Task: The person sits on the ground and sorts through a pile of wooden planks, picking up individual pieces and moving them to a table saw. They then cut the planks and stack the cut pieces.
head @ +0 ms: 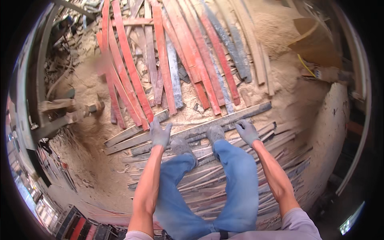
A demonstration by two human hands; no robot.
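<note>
Grey work gloves cover both my hands. My left hand (159, 133) has its thumb spread from its fingers, and the fingertips are at the near end of a red-painted wooden strip (132, 63); whether they touch it is not plain. My right hand (247, 131) hovers by the right part of a long dark-edged board (222, 120), fingers slightly bent, with nothing visible in them. That board lies crosswise in front of my grey clogs (215, 133). More red strips (207, 60) and a blue-grey strip (173, 72) lie lengthwise beyond it.
Underfoot is an uneven layer of crosswise wooden slats (204, 186). Sawdust (270, 30) is heaped at the far right, near a brown curved panel (315, 42) and a yellow cable (306, 66). A timber frame (45, 60) and a projecting beam (69, 115) stand at left.
</note>
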